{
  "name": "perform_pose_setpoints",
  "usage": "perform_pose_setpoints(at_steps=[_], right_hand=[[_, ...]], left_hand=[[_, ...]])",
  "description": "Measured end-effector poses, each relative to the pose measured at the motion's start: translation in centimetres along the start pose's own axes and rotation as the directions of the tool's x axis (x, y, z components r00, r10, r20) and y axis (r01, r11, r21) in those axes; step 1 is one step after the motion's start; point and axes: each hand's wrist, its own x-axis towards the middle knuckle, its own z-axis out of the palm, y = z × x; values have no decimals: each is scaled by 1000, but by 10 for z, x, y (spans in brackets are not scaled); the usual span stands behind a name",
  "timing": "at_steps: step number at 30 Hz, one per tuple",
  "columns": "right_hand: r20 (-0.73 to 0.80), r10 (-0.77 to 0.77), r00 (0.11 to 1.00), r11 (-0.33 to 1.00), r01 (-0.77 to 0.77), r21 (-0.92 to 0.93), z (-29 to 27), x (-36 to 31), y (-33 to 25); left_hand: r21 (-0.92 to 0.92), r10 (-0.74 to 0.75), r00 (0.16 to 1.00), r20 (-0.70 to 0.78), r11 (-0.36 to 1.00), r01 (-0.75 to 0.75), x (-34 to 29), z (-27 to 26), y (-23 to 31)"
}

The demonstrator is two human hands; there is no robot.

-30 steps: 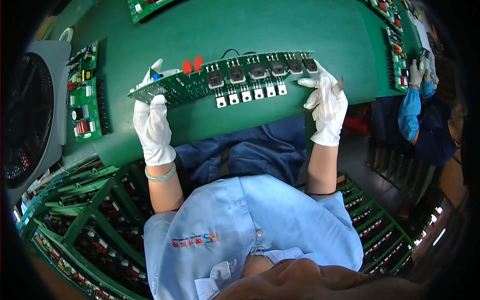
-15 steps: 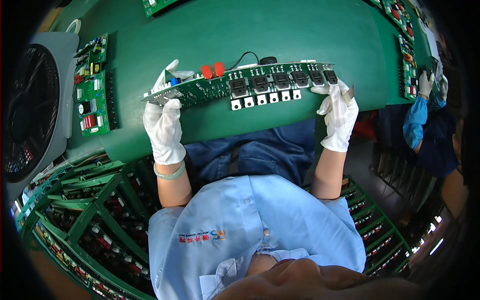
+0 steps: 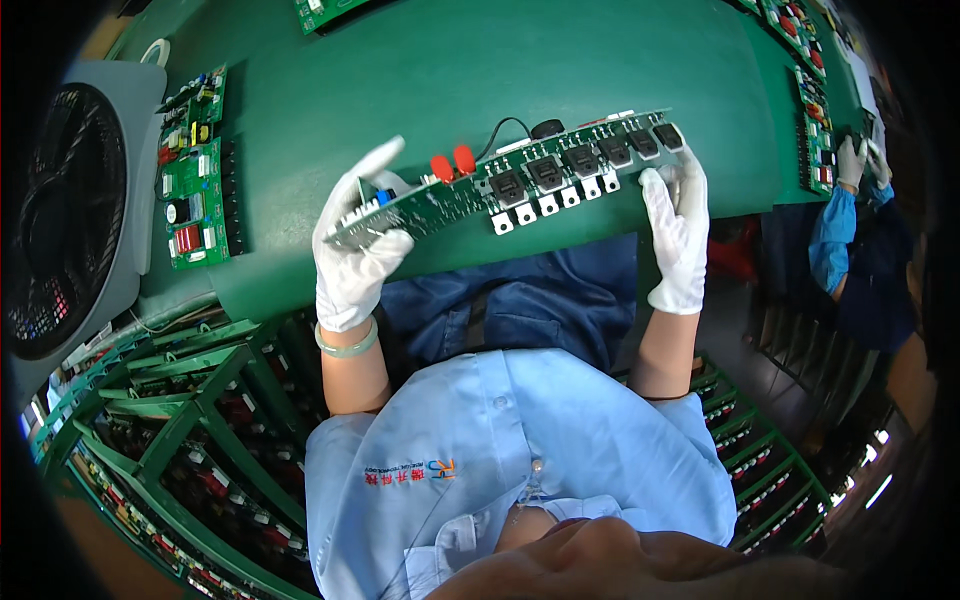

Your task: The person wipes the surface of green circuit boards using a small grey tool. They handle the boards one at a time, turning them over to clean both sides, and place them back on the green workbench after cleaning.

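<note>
Apparently the long green circuit board, lined with square black components [image 3: 546, 173] and tabbed, pale-faced parts [image 3: 548, 204], is held slantwise above the green matted surface [image 3: 480, 60], its right end farther from the wearer. The white-gloved left hand [image 3: 350, 262] has thumb and fingers clamped on the board's left end. The white-gloved right hand [image 3: 682, 232] meets the other end, fingertips at its edge; from here I can't tell whether they pinch it. If that light contact slipped, I'd expect the right end to dip and those protruding tabs to bend against the surface. Careless turning might also snag the thin black looped wire [image 3: 502, 126]. Leftward lie more populated green boards [image 3: 195, 190], beside a grey-framed black fan [image 3: 80, 220].
</note>
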Motion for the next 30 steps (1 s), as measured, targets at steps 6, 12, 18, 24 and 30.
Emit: perform_pose_setpoints(at_steps=[6,12,18,24,30], right_hand=[[161,-223,961,877,270,-398,-7,-33,-23],[164,-100,981,912,156,-380,4,-59,-33],[169,-259,951,858,307,-413,23,-58,-36],[143,-272,952,858,307,-412,29,-57,-32],[190,-254,948,860,311,-404,32,-61,-35]], left_hand=[[81,107,994,-14,991,-106,-17,8,-12],[115,188,980,69,974,-195,-20,2,-18],[124,178,982,60,975,-184,-22,0,-20],[168,235,968,93,954,-248,-20,-2,-23],[209,244,961,130,941,-267,-19,-4,-21]])
